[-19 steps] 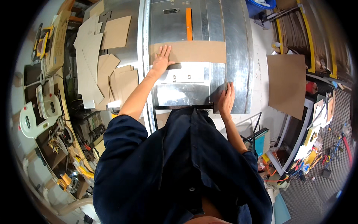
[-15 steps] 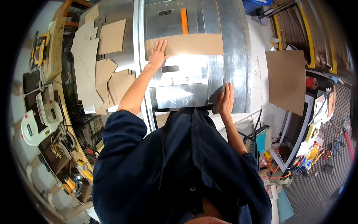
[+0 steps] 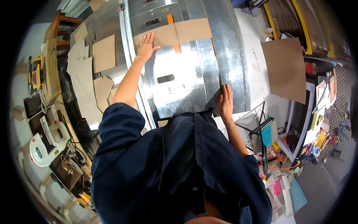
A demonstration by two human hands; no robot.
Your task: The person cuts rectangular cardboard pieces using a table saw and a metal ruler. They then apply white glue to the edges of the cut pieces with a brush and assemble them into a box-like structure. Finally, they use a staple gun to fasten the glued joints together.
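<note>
So the left hand [image 3: 145,47] is palm-down on the left end of the cardboard strip [image 3: 194,30], fingers a bit spread, not gripping. Strip lies across the orange bar [image 3: 170,19], well in from the tabletop [image 3: 233,63]'s near edge. Right hand [image 3: 225,101]'s by the near right corner, fingers straight; can't tell if the thumb grips anything.

Beyond free tabletop [image 3: 182,102], cardboard [image 3: 192,30] lies across the way.

Left side: one brown cardboard box [image 3: 53,71]; below it, one white plastic device [image 3: 46,156]. Right side: one large brown panel [image 3: 285,70] near a yellow-edged rack [image 3: 302,28]; lower down, one pale blue sheet [image 3: 298,196].
</note>
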